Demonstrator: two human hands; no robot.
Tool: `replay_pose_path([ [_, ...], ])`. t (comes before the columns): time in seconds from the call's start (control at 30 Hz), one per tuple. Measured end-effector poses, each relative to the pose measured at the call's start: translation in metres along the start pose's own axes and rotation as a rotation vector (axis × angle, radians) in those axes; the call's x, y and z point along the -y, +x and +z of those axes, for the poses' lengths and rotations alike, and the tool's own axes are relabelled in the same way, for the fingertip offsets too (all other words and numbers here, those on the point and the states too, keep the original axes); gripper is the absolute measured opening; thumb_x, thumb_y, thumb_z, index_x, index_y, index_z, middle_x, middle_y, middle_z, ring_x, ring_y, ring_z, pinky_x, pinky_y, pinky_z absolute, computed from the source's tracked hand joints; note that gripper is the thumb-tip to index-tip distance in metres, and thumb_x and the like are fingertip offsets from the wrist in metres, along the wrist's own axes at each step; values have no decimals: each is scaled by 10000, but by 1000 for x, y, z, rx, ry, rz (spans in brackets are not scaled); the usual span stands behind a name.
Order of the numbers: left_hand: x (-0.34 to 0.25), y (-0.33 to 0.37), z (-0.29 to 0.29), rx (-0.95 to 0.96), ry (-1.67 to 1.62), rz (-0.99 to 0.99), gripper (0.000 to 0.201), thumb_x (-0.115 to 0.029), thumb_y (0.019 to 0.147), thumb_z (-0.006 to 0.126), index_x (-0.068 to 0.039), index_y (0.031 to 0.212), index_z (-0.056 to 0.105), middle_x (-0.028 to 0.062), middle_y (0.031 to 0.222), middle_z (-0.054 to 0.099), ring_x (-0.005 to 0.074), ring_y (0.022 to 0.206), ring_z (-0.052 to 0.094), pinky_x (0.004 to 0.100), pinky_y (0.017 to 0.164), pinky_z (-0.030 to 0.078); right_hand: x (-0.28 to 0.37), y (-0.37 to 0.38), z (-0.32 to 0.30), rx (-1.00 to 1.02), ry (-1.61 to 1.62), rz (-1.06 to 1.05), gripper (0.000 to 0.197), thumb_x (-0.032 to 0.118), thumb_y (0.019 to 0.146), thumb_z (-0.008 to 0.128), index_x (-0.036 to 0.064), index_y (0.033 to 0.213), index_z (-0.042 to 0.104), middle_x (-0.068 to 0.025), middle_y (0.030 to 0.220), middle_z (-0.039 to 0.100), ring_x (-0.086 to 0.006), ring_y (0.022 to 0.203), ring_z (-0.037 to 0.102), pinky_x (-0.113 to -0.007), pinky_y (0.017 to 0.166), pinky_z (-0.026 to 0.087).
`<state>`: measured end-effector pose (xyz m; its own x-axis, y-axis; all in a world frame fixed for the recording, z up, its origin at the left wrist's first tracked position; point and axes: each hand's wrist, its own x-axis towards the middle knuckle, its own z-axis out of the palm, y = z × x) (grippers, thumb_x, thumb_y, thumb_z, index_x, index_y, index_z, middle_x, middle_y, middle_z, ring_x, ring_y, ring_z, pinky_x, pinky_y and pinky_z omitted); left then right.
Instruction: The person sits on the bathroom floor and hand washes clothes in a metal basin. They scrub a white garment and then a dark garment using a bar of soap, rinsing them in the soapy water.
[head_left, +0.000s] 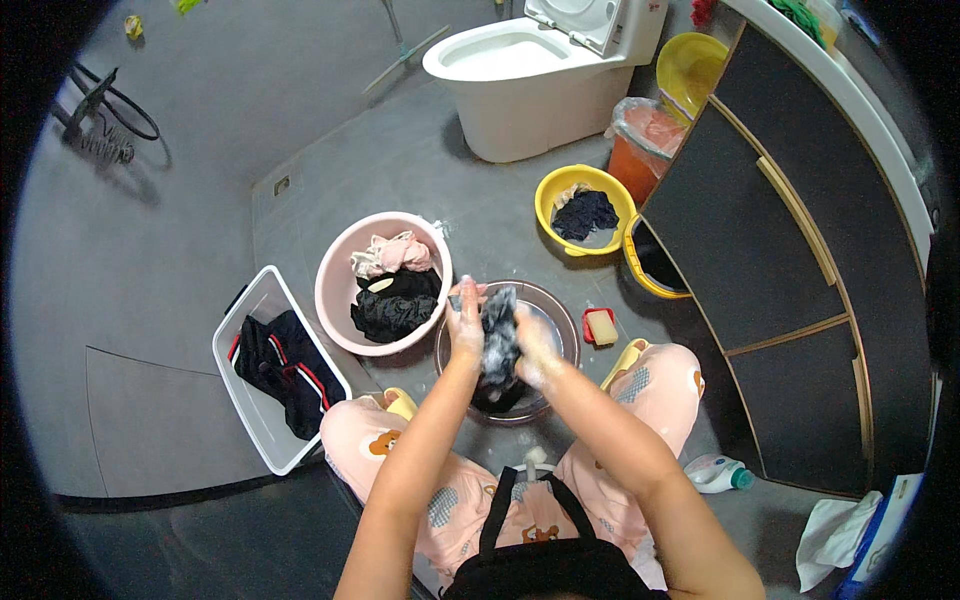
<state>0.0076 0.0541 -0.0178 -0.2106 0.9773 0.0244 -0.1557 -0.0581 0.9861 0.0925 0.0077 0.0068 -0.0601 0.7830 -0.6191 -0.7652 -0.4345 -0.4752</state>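
One black strapped garment [545, 572] is nearest; past it, the soapy left hand [464, 320] and right hand [536, 346] hold one lathered dark cloth [499, 332] between them, over one basin [573, 370]. Beside its right rim sits one soap bar [601, 327].

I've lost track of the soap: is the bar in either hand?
No, the left hand and right hand have sudsy dark cloth between them; the soap bar sits on a red dish.

Black cloth [499, 335] streaked white, pink basin [334, 290], pink bear-print trousers [658, 395], 2 yellow slippers [402, 403]
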Motion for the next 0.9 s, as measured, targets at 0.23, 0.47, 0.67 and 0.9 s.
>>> replay_pose_path([
  [0.23, -23, -44, 8, 520, -143, -604, 354, -324, 839, 499, -48, 1060, 517, 48, 940, 579, 149, 848, 544, 283, 772, 416, 46, 10, -23, 196, 64, -267, 268, 256, 867, 432, 19, 942, 534, -85, 910, 585, -167, 849, 558, -268, 784, 435],
  [0.47, -36, -13, -6, 200, -850, -710, 378, -412, 865, 409, -64, 947, 535, 58, 779, 581, 174, 714, 561, 296, 696, 472, -18, 13, -41, -50, -801, -287, 649, 515, 874, 261, -36, 1123, 497, -110, 1109, 509, -168, 1057, 437, -274, 928, 292],
  [0.67, -36, 4, -22, 253, -498, -347, 458, -457, 868, 369, -29, 954, 508, 83, 791, 575, 173, 723, 565, 290, 685, 458, -17, 20, -39, -51, -159, -113, 449, 442, 839, 453, 14, 874, 582, -64, 870, 590, -181, 786, 552, -309, 746, 430],
  [0.9, -3, -90, 17, 504, 212, 185, 407, -238, 890, 389, 26, 1198, 374, 124, 1214, 412, 200, 1147, 350, 304, 972, 239, 14, 61, -63, 12, 313, 182, 434, 477, 828, 432, 59, 882, 539, -110, 800, 578, -232, 729, 560, -383, 711, 473],
])
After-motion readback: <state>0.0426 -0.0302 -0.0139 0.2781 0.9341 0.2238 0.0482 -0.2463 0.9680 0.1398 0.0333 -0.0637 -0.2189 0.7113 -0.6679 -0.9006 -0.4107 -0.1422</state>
